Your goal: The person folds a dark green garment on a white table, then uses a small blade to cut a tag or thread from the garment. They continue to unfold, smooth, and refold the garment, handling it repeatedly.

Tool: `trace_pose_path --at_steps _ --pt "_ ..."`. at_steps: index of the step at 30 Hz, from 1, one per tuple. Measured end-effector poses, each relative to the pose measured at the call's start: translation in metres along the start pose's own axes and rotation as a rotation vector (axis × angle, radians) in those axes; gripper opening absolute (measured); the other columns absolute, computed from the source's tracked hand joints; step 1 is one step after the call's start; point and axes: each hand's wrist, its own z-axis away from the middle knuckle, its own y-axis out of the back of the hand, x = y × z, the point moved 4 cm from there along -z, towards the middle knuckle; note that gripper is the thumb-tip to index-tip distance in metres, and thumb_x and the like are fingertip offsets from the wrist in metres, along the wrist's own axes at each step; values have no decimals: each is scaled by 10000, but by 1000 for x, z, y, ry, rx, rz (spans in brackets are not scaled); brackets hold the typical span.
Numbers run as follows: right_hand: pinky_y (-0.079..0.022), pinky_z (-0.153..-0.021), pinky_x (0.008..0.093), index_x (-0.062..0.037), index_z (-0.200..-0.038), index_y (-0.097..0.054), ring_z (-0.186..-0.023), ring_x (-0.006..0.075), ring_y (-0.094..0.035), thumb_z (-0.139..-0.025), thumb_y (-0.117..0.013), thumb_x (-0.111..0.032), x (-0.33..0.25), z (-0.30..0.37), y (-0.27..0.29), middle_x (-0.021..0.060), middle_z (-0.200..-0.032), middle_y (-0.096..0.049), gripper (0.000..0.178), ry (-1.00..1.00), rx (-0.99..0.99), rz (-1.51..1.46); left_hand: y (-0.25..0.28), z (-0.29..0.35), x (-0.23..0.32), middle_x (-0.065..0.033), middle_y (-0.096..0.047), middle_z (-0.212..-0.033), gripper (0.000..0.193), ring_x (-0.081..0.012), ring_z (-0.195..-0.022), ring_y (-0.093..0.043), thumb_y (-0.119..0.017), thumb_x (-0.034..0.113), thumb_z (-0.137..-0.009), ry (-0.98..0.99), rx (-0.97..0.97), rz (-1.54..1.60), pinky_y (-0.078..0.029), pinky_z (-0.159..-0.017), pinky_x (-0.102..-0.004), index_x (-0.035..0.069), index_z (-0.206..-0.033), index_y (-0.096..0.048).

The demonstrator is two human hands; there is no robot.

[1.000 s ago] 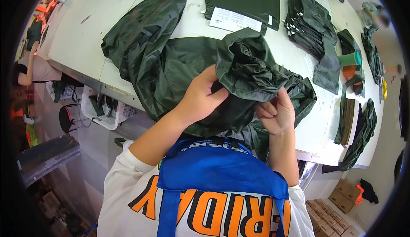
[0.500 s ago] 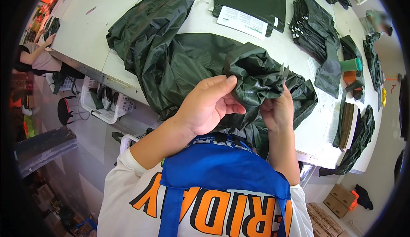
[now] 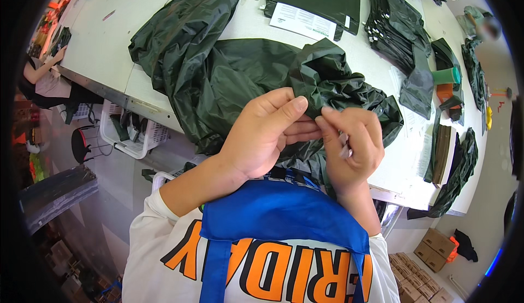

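A large piece of dark green, shiny coated fabric [image 3: 245, 68] lies bunched on the table in front of me. My left hand [image 3: 270, 126] grips a gathered fold of it, thumb on top and fingers beneath. Close beside it, my right hand [image 3: 355, 142] pinches the near edge of the same fold between thumb and forefinger. Small metal snips [image 3: 345, 146] are tucked in the right palm; the curled fingers mostly cover them. The fold stands up in a loose, crumpled loop above both hands.
Folded dark green pieces [image 3: 314, 0] with a white printed sheet [image 3: 303, 22] lie at the back. A stack of black-green pieces [image 3: 396, 25] and a green cup-like roll [image 3: 446, 76] are to the right. White baskets [image 3: 134, 134] stand below the table edge; another person [image 3: 46, 74] works far left.
The snips, whose pointed tips stuck up beyond my right hand, are now turned down into its palm. That hand has moved nearer the left one and pinches the fold's edge.
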Motion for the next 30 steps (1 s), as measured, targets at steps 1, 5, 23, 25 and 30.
trace_pose_path --at_steps 1,5,23,25,30 --pt "-474 -570 274 -22 -910 -670 -668 193 -584 -669 -741 33 0 0 -1 85 -790 -574 257 0 -15 -9 1 0 0 -141 -654 -1034 231 -262 -940 -663 -493 215 -979 -2 1 -18 -544 -837 -389 33 -1113 -543" --pt "-467 -579 287 -28 -843 -642 -684 206 -577 -744 -671 33 -2 0 -4 84 -792 -576 121 -39 -84 -157 2 1 5 -116 -636 -995 171 -230 -917 -661 -501 186 -976 20 -35 91 -541 -866 -373 24 -1013 -536" --pt "-482 -554 260 7 -923 -654 -652 180 -607 -671 -808 -74 16 8 12 102 -782 -636 307 -124 -103 -11 0 -1 6 -179 -633 -1091 259 -297 -1020 -640 -474 219 -983 8 -2 1 -517 -914 -437 1 -1112 -533" --pt "-473 -592 234 7 -924 -640 -668 134 -587 -724 -795 -123 23 15 15 71 -794 -632 285 -209 -29 -110 -1 0 7 -191 -632 -1095 275 -307 -1022 -638 -470 218 -982 -5 -6 -14 -514 -915 -449 -12 -1120 -531" --pt "-317 -597 185 1 -1097 -546 -665 58 -390 -745 -802 -337 39 32 15 -22 -834 -457 551 -448 150 -506 1 3 7 -231 -625 -1105 353 -339 -1038 -627 -381 241 -989 -5 -45 54 -486 -944 -482 -42 -1144 -523"
